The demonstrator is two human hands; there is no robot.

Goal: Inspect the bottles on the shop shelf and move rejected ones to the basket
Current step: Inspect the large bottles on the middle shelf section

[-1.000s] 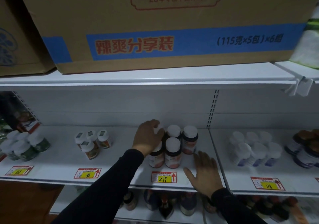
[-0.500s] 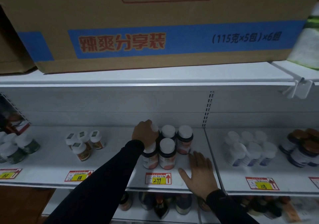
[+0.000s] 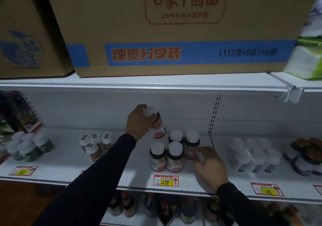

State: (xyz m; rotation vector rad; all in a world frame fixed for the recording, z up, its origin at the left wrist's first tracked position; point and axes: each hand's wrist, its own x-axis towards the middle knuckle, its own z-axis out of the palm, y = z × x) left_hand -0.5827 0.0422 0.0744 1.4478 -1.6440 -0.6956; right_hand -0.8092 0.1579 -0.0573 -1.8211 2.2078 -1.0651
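Note:
Several dark bottles with white caps and orange labels (image 3: 175, 157) stand in a cluster on the white shelf (image 3: 132, 177), behind a 299 price tag (image 3: 166, 180). My left hand (image 3: 138, 122) grips one more such bottle (image 3: 157, 127) by its cap and neck and holds it tilted in the air, above the back left of the cluster. My right hand (image 3: 210, 167) lies low on the shelf at the cluster's right. Its fingers reach the back right bottle (image 3: 191, 143); they are blurred. No basket is in view.
Green-labelled bottles (image 3: 28, 149) and small orange ones (image 3: 95, 144) stand to the left, white bottles (image 3: 252, 154) and dark jars (image 3: 306, 156) to the right. A large cardboard box (image 3: 174, 27) sits on the shelf above. More dark bottles (image 3: 156, 206) fill the shelf below.
My left hand has lifted the back left bottle clear of the cluster and tilted it. My right hand has slid forward from lying flat on the shelf to the back right bottle.

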